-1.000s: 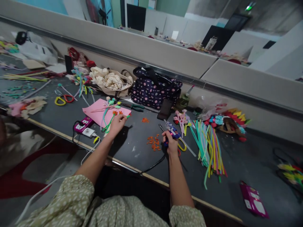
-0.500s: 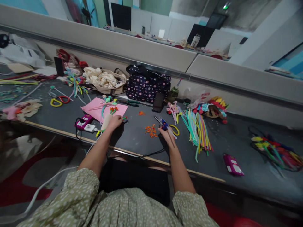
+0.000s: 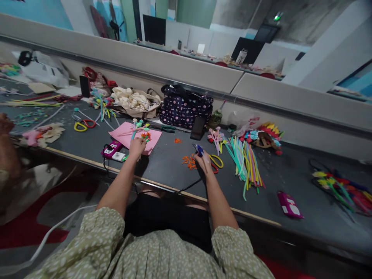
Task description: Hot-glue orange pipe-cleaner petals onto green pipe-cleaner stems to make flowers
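My left hand is over the left part of a pink paper sheet, fingers bent together. Whatever they hold, if anything, is too small or hidden to make out. Small orange flowers with green parts lie right beside its fingertips, and pipe-cleaner flowers are just beyond. My right hand is wrapped round a blue glue gun, its nose pointing up and away. Next to that hand are a heap of orange pipe-cleaner bits and scissors with yellow and red handles.
Pipe cleaners lie in a bundle to the right. A phone leans on a dotted bag at the back. Purple packs and pliers are on the table. A co-worker's arm shows at far left.
My left hand has moved from the paper's front right to the orange flowers; the small green-and-red piece at its fingertips no longer shows. My right hand still grips the glue gun. The camera view has shifted slightly.
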`<state>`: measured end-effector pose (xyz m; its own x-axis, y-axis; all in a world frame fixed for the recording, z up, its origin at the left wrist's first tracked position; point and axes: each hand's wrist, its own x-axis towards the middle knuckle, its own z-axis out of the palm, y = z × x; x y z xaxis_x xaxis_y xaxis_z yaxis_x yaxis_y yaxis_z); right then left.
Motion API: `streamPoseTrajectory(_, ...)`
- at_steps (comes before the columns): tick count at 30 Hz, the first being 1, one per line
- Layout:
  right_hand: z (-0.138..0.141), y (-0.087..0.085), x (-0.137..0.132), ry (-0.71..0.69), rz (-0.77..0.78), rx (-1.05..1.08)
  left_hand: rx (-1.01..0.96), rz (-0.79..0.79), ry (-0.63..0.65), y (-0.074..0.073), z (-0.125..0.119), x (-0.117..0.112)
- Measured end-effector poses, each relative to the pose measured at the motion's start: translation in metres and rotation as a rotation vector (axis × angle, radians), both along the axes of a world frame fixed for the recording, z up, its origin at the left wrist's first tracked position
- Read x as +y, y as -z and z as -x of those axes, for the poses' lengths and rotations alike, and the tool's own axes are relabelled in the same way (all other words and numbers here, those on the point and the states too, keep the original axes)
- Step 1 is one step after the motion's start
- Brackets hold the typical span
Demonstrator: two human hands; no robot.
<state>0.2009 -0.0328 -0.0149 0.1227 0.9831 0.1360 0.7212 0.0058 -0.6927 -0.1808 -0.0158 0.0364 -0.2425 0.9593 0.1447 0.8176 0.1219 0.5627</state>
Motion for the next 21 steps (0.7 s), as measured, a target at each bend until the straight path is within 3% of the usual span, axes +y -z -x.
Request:
streamPoseTrajectory(4,-0.011,0.002,-0.004,0.035,0.026,-0.008,-0.077,0.097,-0.014,0.01,0.009,0.009)
streamPoseTrajectory(8,-0.006,0.003,-0.007,-0.022,0.037,-0.027,-0.198,0.073,0.057,0.013,0.003,0.006)
streamPoseTrajectory(13,0.011,0.0,-0.002,-0.032,0.059,-0.034,-0.389,0.057,0.192,0.009,-0.019,-0.011)
streamPoseTrajectory(18,0.021,-0.004,0.0,-0.011,0.067,0.011,-0.568,0.132,0.238,0.005,-0.036,-0.023)
streamPoseTrajectory(21,0.018,-0.007,-0.003,0.002,0.045,0.09,-0.574,0.041,0.286,-0.002,-0.045,-0.019)
